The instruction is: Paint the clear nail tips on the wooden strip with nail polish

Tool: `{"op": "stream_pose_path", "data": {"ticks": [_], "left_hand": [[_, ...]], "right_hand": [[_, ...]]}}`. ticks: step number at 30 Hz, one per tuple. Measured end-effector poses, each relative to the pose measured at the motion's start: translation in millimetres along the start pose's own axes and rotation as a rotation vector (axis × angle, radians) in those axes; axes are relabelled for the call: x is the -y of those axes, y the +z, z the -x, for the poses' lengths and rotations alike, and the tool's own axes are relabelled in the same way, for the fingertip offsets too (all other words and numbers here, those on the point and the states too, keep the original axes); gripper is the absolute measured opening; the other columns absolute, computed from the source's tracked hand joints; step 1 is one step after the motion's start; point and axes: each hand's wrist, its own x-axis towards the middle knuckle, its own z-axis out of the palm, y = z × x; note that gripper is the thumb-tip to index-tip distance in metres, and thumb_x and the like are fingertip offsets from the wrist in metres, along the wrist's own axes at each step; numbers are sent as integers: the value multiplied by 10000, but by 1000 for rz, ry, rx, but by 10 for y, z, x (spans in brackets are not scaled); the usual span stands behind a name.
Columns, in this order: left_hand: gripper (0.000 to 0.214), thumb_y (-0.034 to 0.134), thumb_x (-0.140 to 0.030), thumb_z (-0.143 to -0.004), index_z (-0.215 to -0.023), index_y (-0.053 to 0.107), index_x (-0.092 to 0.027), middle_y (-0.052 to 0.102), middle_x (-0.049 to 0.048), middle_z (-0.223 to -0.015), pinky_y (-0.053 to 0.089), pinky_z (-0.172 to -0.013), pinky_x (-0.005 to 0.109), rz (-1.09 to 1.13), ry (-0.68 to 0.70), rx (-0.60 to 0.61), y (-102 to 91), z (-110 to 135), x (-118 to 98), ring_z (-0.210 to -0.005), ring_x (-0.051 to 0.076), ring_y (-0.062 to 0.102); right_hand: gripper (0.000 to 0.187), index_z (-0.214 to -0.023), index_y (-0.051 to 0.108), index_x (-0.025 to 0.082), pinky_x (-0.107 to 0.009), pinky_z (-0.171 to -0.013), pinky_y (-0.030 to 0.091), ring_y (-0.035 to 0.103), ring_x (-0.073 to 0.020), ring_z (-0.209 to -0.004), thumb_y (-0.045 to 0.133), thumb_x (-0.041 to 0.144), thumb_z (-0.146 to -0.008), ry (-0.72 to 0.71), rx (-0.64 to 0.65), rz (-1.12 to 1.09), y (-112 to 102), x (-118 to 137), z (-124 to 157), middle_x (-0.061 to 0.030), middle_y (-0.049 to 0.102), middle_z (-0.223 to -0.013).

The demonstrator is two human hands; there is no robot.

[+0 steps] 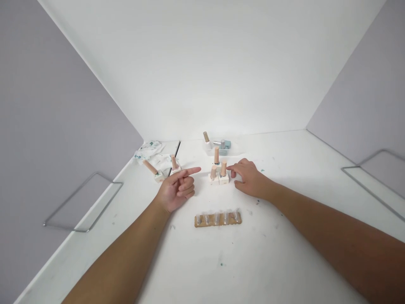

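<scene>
Right hand: my right hand (247, 176) is loosely spread, thumb and index finger apart, with nothing visible in its grip; the index fingertip is at the cap of the front right bottle (224, 178), though whether it touches I cannot tell.
Left hand: my left hand (177, 188) points its index finger towards the bottles, the other fingers partly folded; I see nothing held in it.
Bottles: three with peach caps stand upright between my hands, the front left bottle (214, 180) just beside the front right one, the rear bottle (216, 156) behind them.
Strip: nearer me, a brown strip (200, 224) lies on the table (190, 261), bearing five clear tips (217, 218) in a row.
Left side: beyond my left hand are a tilted bottle (151, 168) and another peach-capped bottle (174, 162), near a stained cloth (152, 147).
Back: a clear tray (218, 152) by the wall holds more bottles.
</scene>
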Motion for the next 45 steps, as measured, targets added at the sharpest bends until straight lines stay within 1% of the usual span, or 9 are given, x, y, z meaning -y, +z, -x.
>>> {"op": "stream_pose_path", "data": {"ticks": [4,11,15,20,25,27,31,40,45], "left_hand": [[199,719,-310,-794,-913,723,-151,290,-97,-477,217,-459,202,3,56,-74,25,-36,21,-408,37,233],[284,837,-342,-684,-759,667,-128,383,-87,-462,263,-491,201,-54,99,-146,52,-33,34,-435,34,310],[409,862,-371,-630,-615,514,-157,375,-90,-462,265,-503,208,-85,125,-140,97,-11,21,-434,35,309],[580,821,-425,-676,-550,313,-175,305,-91,-487,258,-506,215,-135,133,-116,125,-4,21,-435,33,311],[383,643,-424,-811,-655,386,-186,396,-61,-601,303,-495,228,-162,121,-126,126,-30,22,-454,54,364],[269,620,-313,-762,-735,377,-200,461,-52,-715,333,-499,231,-155,152,-170,113,-41,18,-468,53,403],[291,572,-165,-628,-773,324,-214,470,-62,-786,351,-516,227,-175,229,-253,83,-47,12,-496,51,434],[210,562,-170,-687,-838,426,-221,474,-60,-757,326,-534,229,-340,271,-278,182,18,52,-523,69,426],[149,565,-191,-728,-855,493,-218,451,-56,-741,327,-547,226,-439,290,-274,191,22,94,-552,76,412]], "right_hand": [[496,-1187,609,195,-486,-989,365,511,-277,-1041,513,78,-714,9,3,5,0,5,-3,-54,668,-958],[495,-1191,603,185,-485,-1002,365,510,-273,-1055,510,80,-716,22,26,6,-24,23,4,-53,666,-967],[489,-1170,604,193,-505,-1003,364,514,-281,-1059,506,74,-705,19,28,0,-23,16,6,-55,666,-969],[477,-1164,603,199,-522,-1013,358,511,-285,-1062,507,81,-712,13,24,-4,-8,-7,7,-57,662,-958],[483,-1173,599,205,-520,-1010,369,517,-279,-1055,513,81,-714,13,30,-7,-16,5,9,-55,661,-962],[482,-1173,598,210,-523,-1005,373,520,-278,-1045,513,79,-717,13,28,-8,-21,14,12,-55,661,-962],[473,-1169,595,204,-524,-998,382,521,-279,-1041,517,80,-719,8,28,-15,-32,28,19,-55,660,-965],[387,-1136,610,208,-535,-1046,348,520,-271,-1059,536,108,-770,-28,-29,-68,-35,12,32,-52,654,-936],[430,-1280,538,228,-447,-853,481,507,-275,-1029,573,264,-853,-8,-130,-145,-47,56,66,-81,624,-1005]]}}
